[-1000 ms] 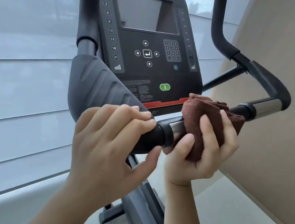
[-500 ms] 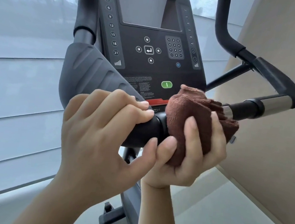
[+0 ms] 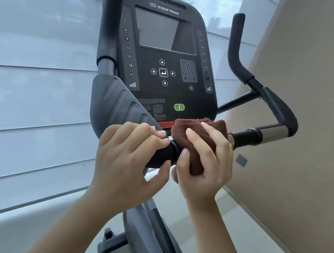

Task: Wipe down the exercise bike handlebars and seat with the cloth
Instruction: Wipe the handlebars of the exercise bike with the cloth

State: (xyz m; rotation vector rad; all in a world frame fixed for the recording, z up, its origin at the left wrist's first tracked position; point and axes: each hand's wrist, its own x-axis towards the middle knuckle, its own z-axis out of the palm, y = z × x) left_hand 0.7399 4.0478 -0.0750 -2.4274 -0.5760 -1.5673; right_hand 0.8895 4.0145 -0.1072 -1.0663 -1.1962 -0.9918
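A black handlebar [image 3: 250,136] with a silver sensor band runs across the front of the exercise bike, below its console [image 3: 165,63]. My left hand [image 3: 129,155] grips the left part of this bar, fingers curled over the top and thumb underneath. My right hand [image 3: 203,168] holds a brown cloth [image 3: 200,134] wrapped around the bar just right of the left hand. The cloth hides the bar beneath it. The seat is out of view.
A grey ribbed pad [image 3: 118,104] curves up to the left upright bar [image 3: 109,26]. The right handlebar loop [image 3: 278,110] and its upright grip stand near a beige wall [image 3: 310,101]. White blinds [image 3: 33,69] lie behind. The bike's base [image 3: 149,238] stands on a pale floor.
The cloth in my right hand slid left along the bar until it met my left hand. The view has tilted so more of the console shows.
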